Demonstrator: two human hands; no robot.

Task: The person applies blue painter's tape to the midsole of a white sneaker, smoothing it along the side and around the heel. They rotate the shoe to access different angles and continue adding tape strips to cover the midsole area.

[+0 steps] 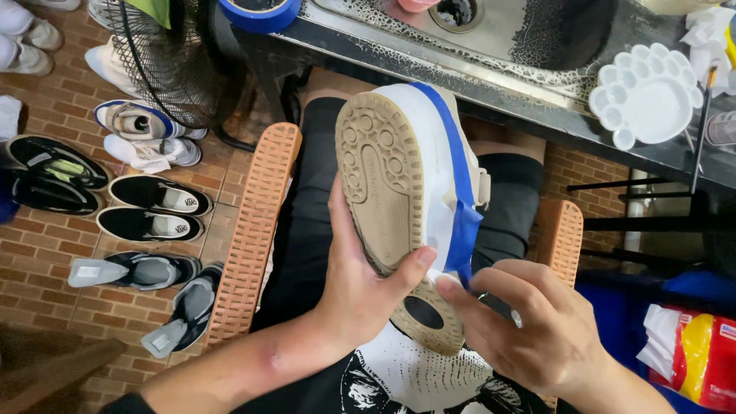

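1. A seated person's left hand [360,276] wraps around a white sneaker [410,199] turned sole-up over the lap, thumb pressed across the tan rubber sole.
2. The right hand [529,326] pinches a strip of blue tape [460,215] that runs along the sneaker's white sidewall, fingertips closed on the tape near the heel; a small dark tool shows between the fingers, too hidden to identify.
3. Room is tight: the sneaker's toe sits just below the edge of a dark counter [491,92], and orange ribbed sandal soles [253,230] flank the lap on both sides.
4. A steel sink [529,38] is set in the counter, its drain showing at the top; what lies in the basin is cut off by the frame.
5. A white paw-shaped paint palette [648,96] rests on the counter, its wells looking bare, with a thin brush [701,130] just beside it.
6. A roll of blue tape [261,14] sits at the counter's left end, near a black floor fan [172,65].
7. Pairs of shoes [149,207] line the red brick floor [46,268] to the left.
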